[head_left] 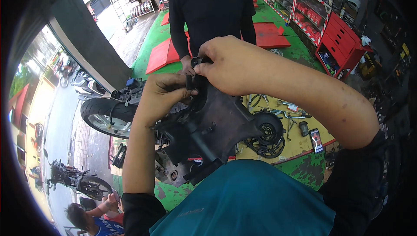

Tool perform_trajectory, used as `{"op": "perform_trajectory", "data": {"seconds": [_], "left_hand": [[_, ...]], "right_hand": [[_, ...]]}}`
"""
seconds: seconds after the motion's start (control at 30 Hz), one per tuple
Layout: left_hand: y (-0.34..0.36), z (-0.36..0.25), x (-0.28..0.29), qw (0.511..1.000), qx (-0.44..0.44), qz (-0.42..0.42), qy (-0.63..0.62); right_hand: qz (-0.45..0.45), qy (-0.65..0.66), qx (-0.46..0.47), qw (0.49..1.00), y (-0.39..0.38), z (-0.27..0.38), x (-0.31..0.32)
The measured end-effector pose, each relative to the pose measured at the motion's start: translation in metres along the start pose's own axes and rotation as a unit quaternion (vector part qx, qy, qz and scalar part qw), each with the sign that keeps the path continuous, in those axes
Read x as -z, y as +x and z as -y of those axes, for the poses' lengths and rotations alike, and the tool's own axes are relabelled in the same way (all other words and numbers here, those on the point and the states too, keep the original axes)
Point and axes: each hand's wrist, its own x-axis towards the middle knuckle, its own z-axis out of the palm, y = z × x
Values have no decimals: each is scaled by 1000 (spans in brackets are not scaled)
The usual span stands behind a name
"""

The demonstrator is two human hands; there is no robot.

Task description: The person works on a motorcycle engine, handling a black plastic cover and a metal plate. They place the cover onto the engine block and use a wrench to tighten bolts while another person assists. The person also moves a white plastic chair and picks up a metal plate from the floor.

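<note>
A large black plastic motorcycle part point(223, 118), dusty on its broad face, stands in front of my body. At its upper end my left hand point(165, 90) is closed, thumb and fingers pinching a short dark strip point(189, 82). Higher and to the right, my right hand point(223, 64) is closed on a small black rounded piece point(197, 61); its exact kind I cannot make out. A co-worker's hand point(187, 66) is just beyond, close to both my hands. What joins the two small pieces to the large part is hidden by my fingers.
Wrenches point(291, 115), a black ribbed wheel-like part point(268, 128), a dark cylinder point(303, 128) and a phone point(316, 140) lie on the yellow board at right. A motorcycle wheel point(108, 116) stands at left. A co-worker point(213, 12) stands opposite. A red tool cabinet point(341, 40) stands far right.
</note>
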Motion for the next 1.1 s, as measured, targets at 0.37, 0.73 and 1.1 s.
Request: {"op": "perform_trajectory", "data": {"seconds": [0.37,0.73,1.1], "left_hand": [[5,-3,10,998,7,40,45],[-5,-9,10,997,27,27,74],[-4,-10,10,997,45,45,51]], "right_hand": [[22,-15,-1,1000,6,-1,-14],[-13,29,39,999,0,0,-13],[15,87,50,995,5,-18,-19]]}}
